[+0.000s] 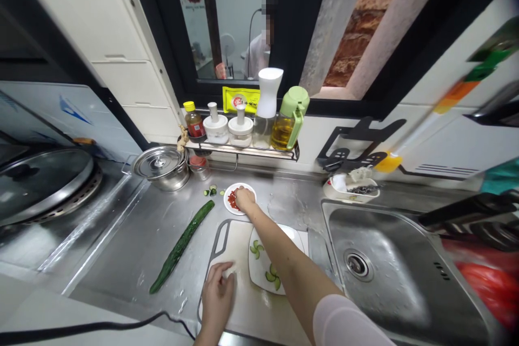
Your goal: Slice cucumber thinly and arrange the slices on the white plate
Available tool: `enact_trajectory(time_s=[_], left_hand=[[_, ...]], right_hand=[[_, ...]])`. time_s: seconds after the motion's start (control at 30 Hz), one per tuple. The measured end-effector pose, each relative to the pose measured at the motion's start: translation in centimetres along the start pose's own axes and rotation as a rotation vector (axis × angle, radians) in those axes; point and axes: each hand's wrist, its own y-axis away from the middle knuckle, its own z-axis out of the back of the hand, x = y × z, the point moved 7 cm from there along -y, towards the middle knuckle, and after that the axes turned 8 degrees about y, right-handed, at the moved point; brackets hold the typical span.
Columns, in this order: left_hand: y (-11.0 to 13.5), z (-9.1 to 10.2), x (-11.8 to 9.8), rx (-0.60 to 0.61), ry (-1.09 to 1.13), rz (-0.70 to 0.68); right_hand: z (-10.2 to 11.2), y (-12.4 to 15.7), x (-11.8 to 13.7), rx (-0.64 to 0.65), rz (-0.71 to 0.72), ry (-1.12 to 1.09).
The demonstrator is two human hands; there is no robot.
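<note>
My right hand [245,200] reaches across into a small white dish [253,188] of small red pieces [232,198]. Its fingers are drawn together over them, and the fingertips are hidden. With fingers loosely bent and apart, my left hand [218,293] holds nothing at the left side of the white cutting board [237,243]. On the board lies a white square plate [259,277], partly covered by my right forearm. Green cucumber slices are laid on it in petal-like groups, one [257,249] behind another [272,277]. A long whole cucumber [182,246] lies left of the board.
Cucumber scraps [211,191] lie beside the dish. A lidded steel pot [162,166] stands at the back left. Above, a rack [247,150] carries seasoning jars and an oil bottle [285,127]. The sink [389,259] is at right, and a black cable [121,326] crosses the front left.
</note>
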Motion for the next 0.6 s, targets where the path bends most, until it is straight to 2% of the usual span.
enact_trajectory(time_s=[0.2, 0.4, 0.47, 0.6], left_hand=[[0.0, 0.3, 0.2, -0.011, 0.005, 0.016], [-0.4, 0.3, 0.1, 0.005, 0.01, 0.034], [-0.3, 0.2, -0.4, 0.001, 0.025, 0.034], [-0.2, -0.7, -1.6, 0.004, 0.085, 0.045]], right_hand=[[-0.1, -0.1, 0.0, -0.028, -0.031, -0.061], [0.8, 1.4, -1.5, -0.104, -0.042, -0.196], [0.9, 2.3, -2.3, -0.129, -0.051, -0.351], [0.5, 5.0, -4.2, -0.165, -0.08, -0.972]])
